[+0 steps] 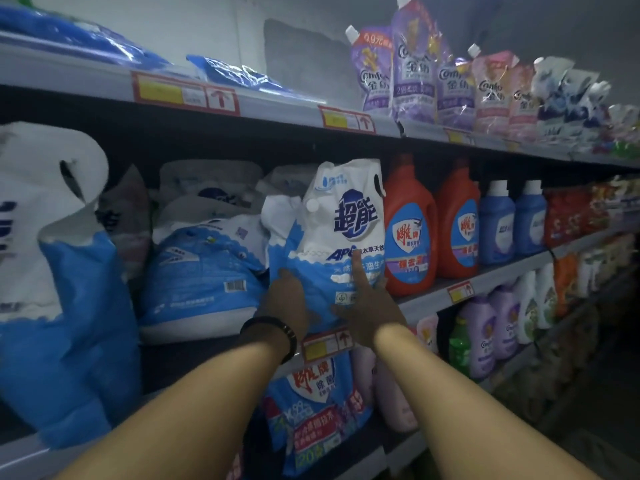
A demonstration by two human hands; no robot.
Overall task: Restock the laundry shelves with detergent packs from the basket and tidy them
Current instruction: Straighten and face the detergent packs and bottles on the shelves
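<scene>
Standing on the middle shelf [502, 270], seen from the head view, the white-and-blue detergent pack [341, 233] has its long axis near vertical. Its white top with the handle cut-out points up and leans a little to the right. Its printed face is turned out toward the aisle, and its blue lower half sits at the shelf's front edge.

The left hand [285, 299] lies against the lower left edge of this pack, with a dark bracelet [277, 336] on the wrist. Its fingers are tucked at the pack's side, so I cannot tell whether they wrap it. The right hand [369, 313] rests on the lower right of the pack's face. Its fingers are spread wide and the index finger [356, 268] is straight, pointing up along the print.

Just left of the pack, other blue-and-white packs [204, 268] lie flat in a loose pile. Further left, a large bag [59, 289] of the same colours stands near the camera. Touching the pack's right side is a red bottle [410, 233], with blue bottles [497, 226] beyond it. Above the pack, purple spouted pouches [415, 77] stand on the upper shelf. Directly below it, a red-and-yellow price label [327, 344] hangs on the shelf edge.
</scene>
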